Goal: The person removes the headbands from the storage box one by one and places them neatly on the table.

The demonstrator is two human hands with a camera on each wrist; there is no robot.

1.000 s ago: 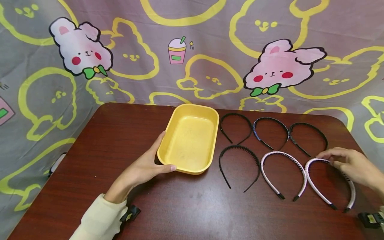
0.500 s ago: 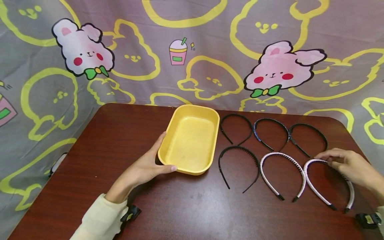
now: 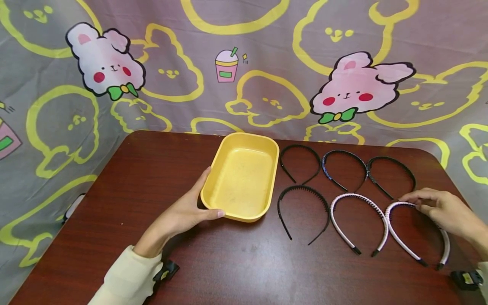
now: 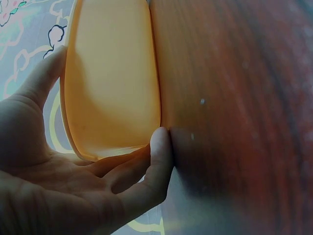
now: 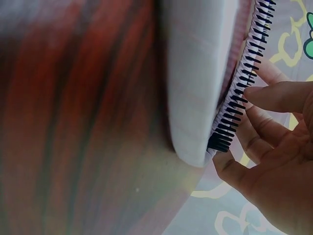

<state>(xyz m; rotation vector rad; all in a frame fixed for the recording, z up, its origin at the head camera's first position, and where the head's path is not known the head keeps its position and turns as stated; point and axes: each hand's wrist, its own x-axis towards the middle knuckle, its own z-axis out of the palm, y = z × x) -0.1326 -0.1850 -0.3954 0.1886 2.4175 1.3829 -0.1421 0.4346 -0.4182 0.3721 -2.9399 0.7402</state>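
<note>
My left hand (image 3: 184, 214) grips the near left corner of a yellow plastic tray (image 3: 240, 182), thumb across the near rim and fingers along the left side. In the left wrist view the tray (image 4: 112, 73) lies between thumb and fingers. At the right, my right hand (image 3: 447, 209) pinches the top of a pale pink headband (image 3: 404, 245), which lies on the table. Black comb teeth line the inside of this headband (image 5: 234, 110) in the right wrist view, with the thumb against them and fingers behind.
Left of the held headband lie another pale pink headband (image 3: 337, 224) and a black headband (image 3: 282, 216). Behind them are a black headband (image 3: 286, 169), a blue-and-black headband (image 3: 328, 171) and another black headband (image 3: 404, 167). A patterned cloth (image 3: 267, 55) hangs behind the brown table (image 3: 152, 161).
</note>
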